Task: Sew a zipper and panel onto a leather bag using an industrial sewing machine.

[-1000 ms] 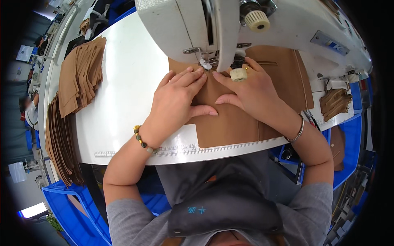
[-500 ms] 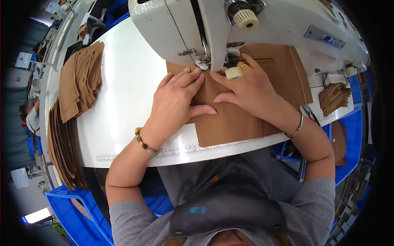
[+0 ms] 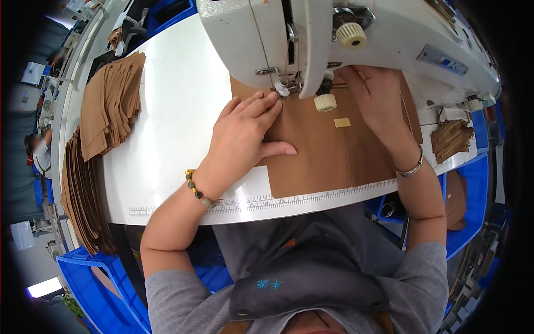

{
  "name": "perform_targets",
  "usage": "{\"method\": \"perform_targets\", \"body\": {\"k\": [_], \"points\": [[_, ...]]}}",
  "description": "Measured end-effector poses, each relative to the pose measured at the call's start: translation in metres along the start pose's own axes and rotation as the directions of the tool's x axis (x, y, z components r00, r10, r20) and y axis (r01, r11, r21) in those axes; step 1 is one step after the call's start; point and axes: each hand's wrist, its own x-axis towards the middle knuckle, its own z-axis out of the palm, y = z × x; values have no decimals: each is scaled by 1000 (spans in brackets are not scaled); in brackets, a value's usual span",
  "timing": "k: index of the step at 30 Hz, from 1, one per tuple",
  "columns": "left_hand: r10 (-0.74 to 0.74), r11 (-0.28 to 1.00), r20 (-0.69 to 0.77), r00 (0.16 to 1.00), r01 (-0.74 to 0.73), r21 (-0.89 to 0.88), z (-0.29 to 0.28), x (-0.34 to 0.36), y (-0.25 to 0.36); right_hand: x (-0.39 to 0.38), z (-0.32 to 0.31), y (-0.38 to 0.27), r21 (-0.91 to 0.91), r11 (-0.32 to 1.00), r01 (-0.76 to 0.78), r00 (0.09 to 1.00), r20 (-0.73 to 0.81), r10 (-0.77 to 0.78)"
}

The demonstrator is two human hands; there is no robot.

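A brown fabric panel (image 3: 311,161) lies flat on the white table, running under the presser foot (image 3: 282,89) of a sewing machine (image 3: 253,39). My left hand (image 3: 242,131) rests open on the panel's left part, fingertips beside the foot and thumb spread to the right. Farther right, my right hand (image 3: 378,103) lies over the panel beneath the machine's arm. Its fingers point left, apart, and are partly in shadow; I see nothing held in them. A small yellow label (image 3: 342,122) sits on the panel between my hands, near a vertical seam.
Stacks of brown fabric pieces (image 3: 111,106) stand at the table's left, more hanging over its edge (image 3: 83,195). A small brown bundle (image 3: 451,140) lies at the right. A ruler strip (image 3: 250,203) follows the front edge. Blue bins (image 3: 103,289) flank the table.
My right hand has moved away from the presser foot, right and farther back under the machine arm, uncovering the yellow label. My left hand stays in nearly the same place.
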Motion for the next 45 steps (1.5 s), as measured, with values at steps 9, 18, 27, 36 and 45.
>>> {"method": "perform_targets", "body": {"k": [9, 18, 27, 36, 45], "points": [[10, 1000, -7, 1000, -9, 23, -1, 0, 3, -3, 4, 0, 94, 996, -3, 1000, -21, 5], [34, 998, -35, 999, -32, 53, -2, -1, 3, -7, -8, 18, 10, 1000, 17, 973, 228, -19], [15, 999, -42, 999, -14, 46, 1, -2, 1, -11, -8, 11, -96, 960, 263, 947, 216, -238], [-3, 999, -52, 999, 6, 48, 6, -6, 0, -61, -14, -91, 101, 953, 285, 926, 226, -301], [-4, 979, -188, 982, -34, -200, 10, -6, -1, -22, 54, -146, 358, 933, 32, 980, -194, 41]]}}
